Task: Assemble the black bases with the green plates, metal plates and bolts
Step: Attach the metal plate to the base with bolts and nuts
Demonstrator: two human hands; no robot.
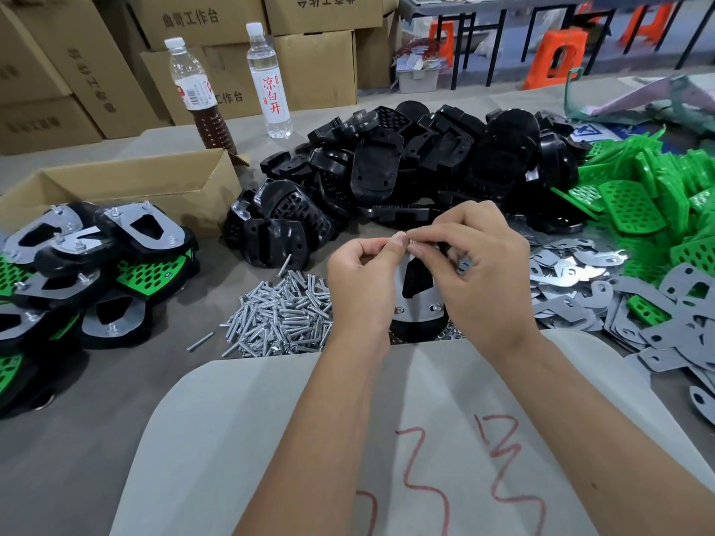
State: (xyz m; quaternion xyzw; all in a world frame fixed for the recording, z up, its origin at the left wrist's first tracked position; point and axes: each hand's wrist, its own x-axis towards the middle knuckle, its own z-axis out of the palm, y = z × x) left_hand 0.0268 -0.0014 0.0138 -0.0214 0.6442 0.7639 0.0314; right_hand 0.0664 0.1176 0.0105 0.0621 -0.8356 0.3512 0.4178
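Both hands' grips, left hand (361, 278) and right hand (478, 272), pinched together on something tiny above the half-built base (419, 303).

Two bottles (267, 83) near the worktop's far edge, open cardboard box (127, 187) at left, stacked cartons (309, 67) behind, orange stools (555, 61) beyond.
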